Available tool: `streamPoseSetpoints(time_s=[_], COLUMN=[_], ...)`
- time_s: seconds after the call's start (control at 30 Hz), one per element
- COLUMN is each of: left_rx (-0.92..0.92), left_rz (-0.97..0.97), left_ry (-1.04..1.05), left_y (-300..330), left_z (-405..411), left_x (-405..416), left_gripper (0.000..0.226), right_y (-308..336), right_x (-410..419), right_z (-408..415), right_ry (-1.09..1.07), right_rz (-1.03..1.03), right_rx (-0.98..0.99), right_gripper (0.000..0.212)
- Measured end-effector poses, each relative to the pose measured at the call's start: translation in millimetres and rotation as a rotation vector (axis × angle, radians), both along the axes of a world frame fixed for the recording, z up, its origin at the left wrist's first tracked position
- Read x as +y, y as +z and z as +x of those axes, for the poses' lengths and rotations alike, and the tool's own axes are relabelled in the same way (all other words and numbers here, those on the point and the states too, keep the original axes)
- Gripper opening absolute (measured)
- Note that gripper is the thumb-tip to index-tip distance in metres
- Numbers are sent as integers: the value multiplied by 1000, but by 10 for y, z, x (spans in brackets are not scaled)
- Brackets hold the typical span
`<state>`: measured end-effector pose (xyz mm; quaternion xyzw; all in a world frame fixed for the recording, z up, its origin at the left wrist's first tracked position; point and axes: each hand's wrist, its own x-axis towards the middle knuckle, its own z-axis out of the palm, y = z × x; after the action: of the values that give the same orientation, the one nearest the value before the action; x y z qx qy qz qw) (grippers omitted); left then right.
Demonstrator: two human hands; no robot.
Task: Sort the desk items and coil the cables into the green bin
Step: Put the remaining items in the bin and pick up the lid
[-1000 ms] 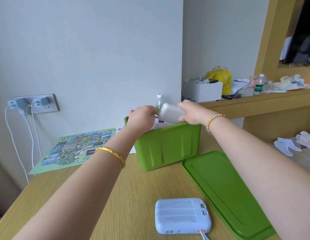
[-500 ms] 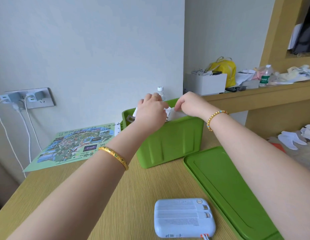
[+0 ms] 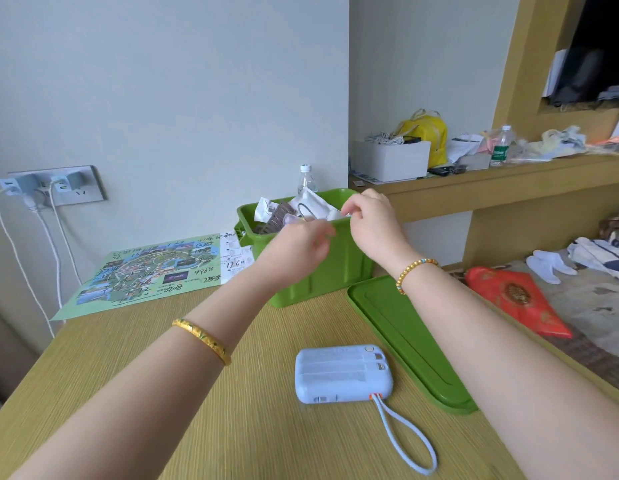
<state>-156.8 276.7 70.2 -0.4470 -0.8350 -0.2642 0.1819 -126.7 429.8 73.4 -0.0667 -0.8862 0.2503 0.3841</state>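
Note:
The green bin (image 3: 335,271) stands open at the back of the wooden desk (image 3: 231,427), holding white packets (image 3: 315,204) and a brown item. My right hand (image 3: 373,223) hovers at the bin's front rim, thumb and forefinger pinching the edge of a white packet. My left hand (image 3: 301,245) is blurred in front of the bin's wall, fingers loosely curled and holding nothing. A pale blue power bank (image 3: 342,374) lies near me, its looped cable (image 3: 417,445) trailing toward the desk edge.
The green lid (image 3: 405,341) lies flat right of the bin. A printed map (image 3: 148,271) lies at the left. Chargers in a wall socket (image 3: 55,187) trail white cables (image 3: 24,258). A water bottle (image 3: 306,178) stands behind the bin. A cluttered shelf (image 3: 491,183) lies beyond; a red bag (image 3: 515,299) is on the bed.
The white pouch both hands carried over the bin went down inside it. My left hand has since pulled back toward me, off the rim. My right hand stays at the rim.

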Motion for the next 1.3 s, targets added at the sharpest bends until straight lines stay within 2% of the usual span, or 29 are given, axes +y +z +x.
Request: streamPoseSetpoints(time_s=[0.07,0.13,0.2,0.3,0.37,0.5,0.6,0.7,0.77,0.93,1.03,1.13,1.23,1.3], left_rx=[-142,-335,-478,-475,-405,-359,-398,-435,-446,-375,-265,-54,84,86], left_rz=[-237,-488,-656,-801,-811,-659,-554,-501,-477,-490,-294,-112,-18,50], left_ry=[-81,-110,-100,-68,-46,29,123,144,132,90,44,40,129,193], left_y=[-117,-254,-399,-608,-733,-864,-897,-914,-884,-611,-303,22,293,426], left_z=[167,303,426,577,653,684,633,576,544,430,336,204,3,-178], left_x=[-111,-233,-330,-415,-445,-500,-583,-676,-723,-848,-874,-800,-651,-533], left_gripper=[29,48,66,86,89,80,83,88,88,87,85,86,86,83], right_y=[-108,-238,-360,-521,-596,-683,-731,-815,-885,-788,-482,-99,231,373], right_x=[-94,-172,-227,-301,-334,-376,-371,-448,-552,-662,-615,-550,-503,-448], right_z=[160,291,404,558,635,773,864,887,852,743,665,504,292,129], right_ry=[54,79,113,174,206,277,364,364,348,319,289,235,193,151], right_rz=[-82,-82,-87,-127,-118,-52,-83,79,186,271,280,309,369,387], right_rx=[-7,-158,-336,-546,-677,-891,-959,-1019,-986,-839,-597,-329,-107,-12], right_gripper=[32,31,32,31,29,26,50,82,89,89,86,82,73,68])
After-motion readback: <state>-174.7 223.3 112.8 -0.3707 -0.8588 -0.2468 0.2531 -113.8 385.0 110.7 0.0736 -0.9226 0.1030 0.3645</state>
